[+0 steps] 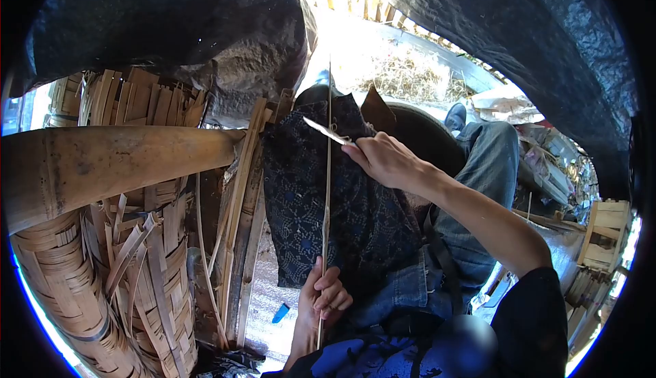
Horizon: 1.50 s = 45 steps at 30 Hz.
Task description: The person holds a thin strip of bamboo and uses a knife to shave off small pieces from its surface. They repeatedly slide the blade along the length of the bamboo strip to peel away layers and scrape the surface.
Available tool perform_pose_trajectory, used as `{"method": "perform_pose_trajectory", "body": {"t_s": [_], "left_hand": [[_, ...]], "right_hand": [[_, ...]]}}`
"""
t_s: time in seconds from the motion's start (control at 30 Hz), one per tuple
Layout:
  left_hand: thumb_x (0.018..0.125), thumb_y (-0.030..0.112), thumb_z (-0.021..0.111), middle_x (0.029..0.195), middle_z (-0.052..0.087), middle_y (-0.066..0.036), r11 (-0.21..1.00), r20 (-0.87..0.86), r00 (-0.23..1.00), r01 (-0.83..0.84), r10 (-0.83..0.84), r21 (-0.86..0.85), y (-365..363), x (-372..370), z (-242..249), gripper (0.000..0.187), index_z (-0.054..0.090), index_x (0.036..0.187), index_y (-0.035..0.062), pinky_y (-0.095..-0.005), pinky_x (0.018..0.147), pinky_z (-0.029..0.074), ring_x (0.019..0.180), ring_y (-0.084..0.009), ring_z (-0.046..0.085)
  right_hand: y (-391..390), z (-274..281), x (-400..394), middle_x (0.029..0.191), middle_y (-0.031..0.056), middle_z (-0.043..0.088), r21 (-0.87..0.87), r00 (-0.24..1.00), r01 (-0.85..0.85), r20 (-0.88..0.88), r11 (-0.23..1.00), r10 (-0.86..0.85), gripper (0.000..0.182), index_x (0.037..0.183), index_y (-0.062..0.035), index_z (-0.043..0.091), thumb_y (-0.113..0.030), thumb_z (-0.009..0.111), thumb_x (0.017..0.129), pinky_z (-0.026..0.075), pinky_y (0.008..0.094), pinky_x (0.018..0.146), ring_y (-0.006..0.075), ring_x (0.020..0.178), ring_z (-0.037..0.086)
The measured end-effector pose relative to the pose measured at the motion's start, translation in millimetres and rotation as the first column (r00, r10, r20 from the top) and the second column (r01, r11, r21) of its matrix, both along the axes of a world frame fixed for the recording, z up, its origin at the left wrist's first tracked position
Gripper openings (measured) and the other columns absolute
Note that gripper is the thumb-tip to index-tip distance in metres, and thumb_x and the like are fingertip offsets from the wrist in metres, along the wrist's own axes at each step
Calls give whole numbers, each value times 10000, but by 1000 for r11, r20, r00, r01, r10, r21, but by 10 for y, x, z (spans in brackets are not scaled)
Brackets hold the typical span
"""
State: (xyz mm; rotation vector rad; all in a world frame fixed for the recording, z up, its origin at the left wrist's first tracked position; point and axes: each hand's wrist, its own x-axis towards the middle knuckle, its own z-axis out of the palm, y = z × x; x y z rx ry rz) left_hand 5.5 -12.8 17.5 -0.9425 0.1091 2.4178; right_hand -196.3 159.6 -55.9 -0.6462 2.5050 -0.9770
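While a long strip (pixel 326 231) is held by the left hand (pixel 326 295), a knife (pixel 320 129) is held by the right hand (pixel 383 158).
The strip is laid over the dark cloth (pixel 290 200) on the lap (pixel 402 288), from the near side toward the bright far side. Its near part is gripped by the curled left fingers, with the thumb pointed far. The knife is gripped by the closed right fingers; its blade is pointed far and left, across the strip, but whether the strip is touched cannot be told. By its look, the strip should be light, bendy and springy, and it may be split if bent hard. It is best held by its near part, softly but snugly, since fingers could be pricked by sharp edges.
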Motion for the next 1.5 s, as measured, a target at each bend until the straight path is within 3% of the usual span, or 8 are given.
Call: {"method": "perform_pose_trajectory", "body": {"t_s": [0.17, 0.3, 0.4, 0.57, 1.07, 1.2, 1.4, 1.5], "left_hand": [[985, 404, 254, 343, 332, 66, 999, -3, 1000, -29, 29, 43, -16, -78, -58, 459, 371, 592, 196, -207, 385, 215, 256, -74, 274], [985, 404, 256, 343, 326, 65, 995, 12, 999, -33, 32, 95, -10, -187, -83, 460, 368, 592, 193, -210, 394, 222, 258, -79, 268], [986, 391, 207, 355, 354, 54, 997, 14, 1000, -12, 11, 80, -8, -158, -104, 464, 391, 615, 182, -226, 359, 198, 254, -79, 295], [986, 395, 213, 356, 347, 49, 1000, 20, 1000, 18, -18, 6, -33, -104, -49, 464, 390, 614, 181, -228, 346, 182, 252, -77, 287], [982, 418, 248, 342, 323, 58, 1000, 81, 997, 4, -6, 28, -3, 88, 67, 473, 370, 587, 189, -221, 356, 171, 252, -76, 251], [980, 419, 262, 342, 332, 55, 1000, 87, 996, 24, -24, -6, -11, 157, 97, 471, 373, 584, 189, -216, 359, 177, 251, -73, 257], [980, 422, 263, 345, 348, 52, 998, 69, 998, 10, -14, 65, -35, 219, 102, 470, 378, 589, 187, -216, 373, 200, 258, -75, 282], [979, 423, 261, 350, 361, 50, 995, 63, 998, -2, -4, 97, -45, 274, 127, 465, 383, 598, 186, -217, 378, 205, 264, -77, 299]], "right_hand": [[12, -124, -157, 411, 135, 438, -126, 992, 39, -115, 991, -54, 501, 566, -19, 478, -299, 389, 972, 355, 377, 351, 234, 323, 455], [86, 274, 228, 405, 120, 450, -130, 993, 10, 119, 992, 5, 476, 595, -25, 509, -301, 404, 967, 325, 353, 323, 193, 305, 445], [116, 78, 435, 409, 130, 449, -175, 993, 4, -119, 984, -25, 506, 555, -26, 496, -320, 420, 960, 343, 361, 333, 232, 311, 455], [103, 190, 347, 418, 135, 462, -44, 992, -35, 120, 998, 41, 538, 525, -21, 475, -358, 449, 943, 394, 375, 365, 277, 338, 485], [43, 41, 273, 421, 132, 486, 119, 996, 92, -23, 989, -89, 470, 609, -21, 507, -354, 459, 937, 433, 395, 364, 289, 370, 534], [103, -79, 86, 426, 154, 472, 30, 995, 11, -104, 999, -8, 509, 563, -19, 493, -338, 424, 954, 425, 404, 384, 290, 379, 535], [100, -173, -258, 411, 132, 450, 46, 996, 1, 84, 999, -5, 554, 542, -15, 465, -335, 352, 980, 411, 415, 429, 253, 341, 476], [87, -334, -455, 429, 165, 442, 17, 1000, -13, 14, 1000, 13, 489, 588, 0, 477, -280, 383, 977, 388, 406, 443, 257, 352, 471]]}}
